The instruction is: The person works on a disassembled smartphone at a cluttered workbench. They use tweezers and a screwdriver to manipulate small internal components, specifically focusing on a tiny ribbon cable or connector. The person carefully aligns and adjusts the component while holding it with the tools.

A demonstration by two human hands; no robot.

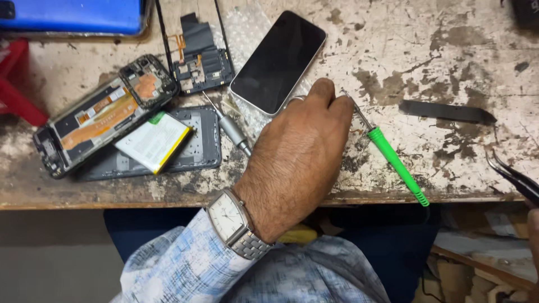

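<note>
The left hand (300, 154) lay knuckles-up on the bench (449, 62), fingers curled down onto the surface; whether anything was pinched under them could not be told. A ring sat on one finger, and a silver wristwatch (233, 221) with a pale rectangular face was worn at the wrist above a light patterned sleeve (185, 264).

The nearest item was a green-handled screwdriver (393, 160). It had a thin metal shaft and a bright green grip, ribbed toward the rear end. It lay flat and diagonal, with its tip just beside the fingertips and possibly touching them, and its handle running away to the lower right as far as the bench edge.

A smartphone (278, 62) with a dark screen and pale frame lay face-up just beyond the fingers, its lower corner close to the knuckles. A second screwdriver with a metal grip (233, 130) lay just left of the hand.

Further left lay an opened phone body (101, 115) showing its internals, a white battery (152, 140) and a dark back cover (193, 143) beneath it. A phone frame with a circuit board (196, 53) lay above them. A flat black strip (446, 111) lay well to the right.

The right hand (534, 235) was barely in view at the right edge, holding black tweezers (514, 177) near the bench edge.
</note>
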